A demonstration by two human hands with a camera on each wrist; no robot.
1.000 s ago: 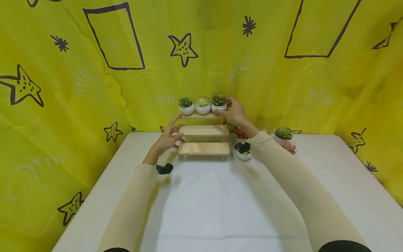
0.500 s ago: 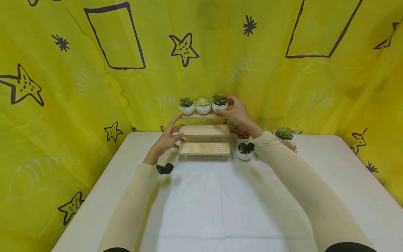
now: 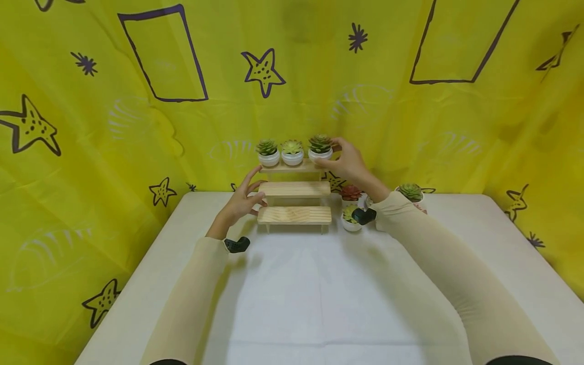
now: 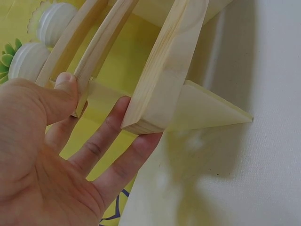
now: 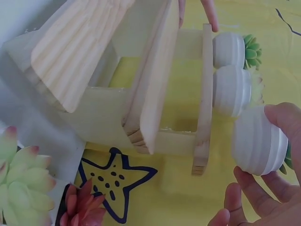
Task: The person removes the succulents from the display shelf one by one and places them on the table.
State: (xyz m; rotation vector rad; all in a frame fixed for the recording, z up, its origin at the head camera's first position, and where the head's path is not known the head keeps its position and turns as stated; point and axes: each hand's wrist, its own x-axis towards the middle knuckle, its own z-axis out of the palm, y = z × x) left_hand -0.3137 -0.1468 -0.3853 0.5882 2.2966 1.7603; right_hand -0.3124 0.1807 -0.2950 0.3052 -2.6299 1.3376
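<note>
In the head view, a three-tier wooden stand (image 3: pixel 294 189) stands at the back of the table. My left hand (image 3: pixel 240 203) grips its left end; the left wrist view shows the thumb (image 4: pixel 66 89) on the middle board and fingers against the lowest one. My right hand (image 3: pixel 350 163) holds a dark green succulent in a white pot (image 3: pixel 320 147) at the right end of the top board. The right wrist view shows this pot (image 5: pixel 258 141) apart from the board. Two more potted succulents, a green one (image 3: pixel 267 152) and a pale one (image 3: pixel 292 152), sit on the top board.
Right of the stand are a red succulent (image 3: pixel 351 193) and a yellow-green potted one (image 3: pixel 351 218). Farther right, partly behind the right sleeve, is another green potted succulent (image 3: pixel 410 193). A yellow curtain (image 3: pixel 219 116) hangs right behind the white table (image 3: pixel 278 304).
My right hand has moved slightly right and up with the dark green succulent, widening the gap to the pale one. The left hand stays on the stand.
</note>
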